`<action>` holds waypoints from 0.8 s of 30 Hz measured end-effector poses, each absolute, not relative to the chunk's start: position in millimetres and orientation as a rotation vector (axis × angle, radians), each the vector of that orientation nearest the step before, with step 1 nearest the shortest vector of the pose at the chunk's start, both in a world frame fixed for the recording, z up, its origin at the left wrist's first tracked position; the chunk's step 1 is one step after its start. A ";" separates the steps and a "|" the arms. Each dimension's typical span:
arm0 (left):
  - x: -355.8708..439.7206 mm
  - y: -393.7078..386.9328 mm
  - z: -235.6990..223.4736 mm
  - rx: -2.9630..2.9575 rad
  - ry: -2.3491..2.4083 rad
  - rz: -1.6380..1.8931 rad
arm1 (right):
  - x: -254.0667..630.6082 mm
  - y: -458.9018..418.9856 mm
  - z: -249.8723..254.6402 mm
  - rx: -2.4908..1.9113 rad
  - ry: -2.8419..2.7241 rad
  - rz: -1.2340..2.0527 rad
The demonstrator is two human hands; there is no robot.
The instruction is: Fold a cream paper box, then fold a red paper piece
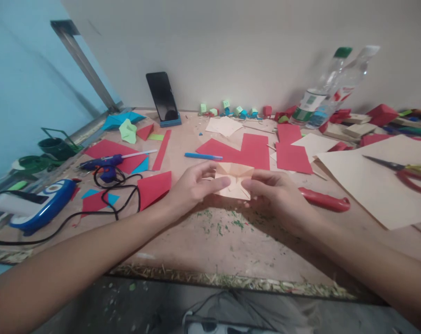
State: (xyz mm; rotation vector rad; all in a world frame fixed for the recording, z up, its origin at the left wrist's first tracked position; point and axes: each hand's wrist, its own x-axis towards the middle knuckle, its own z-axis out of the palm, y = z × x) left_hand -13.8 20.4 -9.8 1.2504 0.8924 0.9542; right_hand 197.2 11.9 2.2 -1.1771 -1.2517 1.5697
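One folded paper [235,189], pinched by left hand [192,189] at nine o'clock, right hand [279,192] at three; uneven pull could tear creases.

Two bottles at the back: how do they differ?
Cap: left bottle green, right bottle white.
Label: the left bottle's is green and white; the right bottle's shows red.
Shared: both clear, capped, near the wall.
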 end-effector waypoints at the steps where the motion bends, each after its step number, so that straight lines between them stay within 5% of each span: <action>1: -12.7 20.3 -10.4 1.284 0.888 0.960 | 197.5 12.1 1.2 -1.171 -1.242 1.583; 24: -8.9 22.7 -19.3 1.329 0.935 1.074 | 194.2 8.4 -1.9 -1.276 -1.199 1.505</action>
